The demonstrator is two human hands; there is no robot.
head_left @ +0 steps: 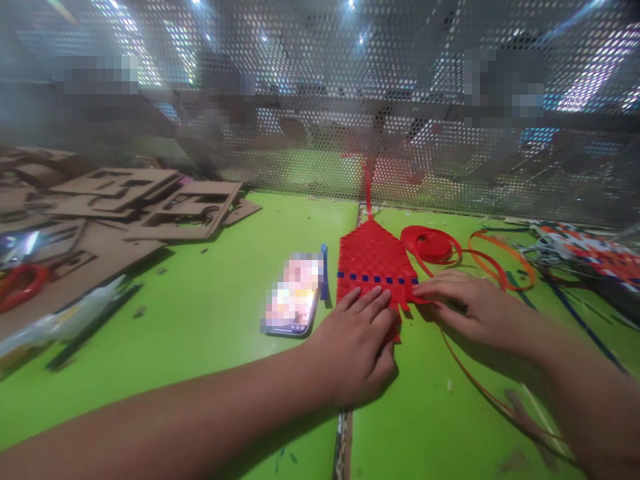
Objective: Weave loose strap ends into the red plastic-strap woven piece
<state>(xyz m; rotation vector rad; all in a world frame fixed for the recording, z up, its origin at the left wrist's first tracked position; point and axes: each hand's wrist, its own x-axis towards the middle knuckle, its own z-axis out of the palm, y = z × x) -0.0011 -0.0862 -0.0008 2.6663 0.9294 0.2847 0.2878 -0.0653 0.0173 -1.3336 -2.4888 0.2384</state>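
A red woven strip piece [373, 252] with a pointed top and one row of blue squares lies flat on the green table. My left hand [357, 343] rests palm down over its lower part, fingers stretched out and pressing on the weave. At the right edge, my right hand [465, 303] pinches a red strip between thumb and fingers where it comes out of the weave. A loose coil of red strip [431, 243] sits just beyond my right hand. One long red strip [369, 193] runs up from the tip of the woven piece.
A phone [295, 293] with a lit screen and a short blue strip [324, 272] lie left of the weave. Cut cardboard sheets [195, 217] pile up at the left, near red-handled scissors [23, 285]. Coloured strips [590, 250] heap at the right. Perforated metal panel [310, 147] stands behind.
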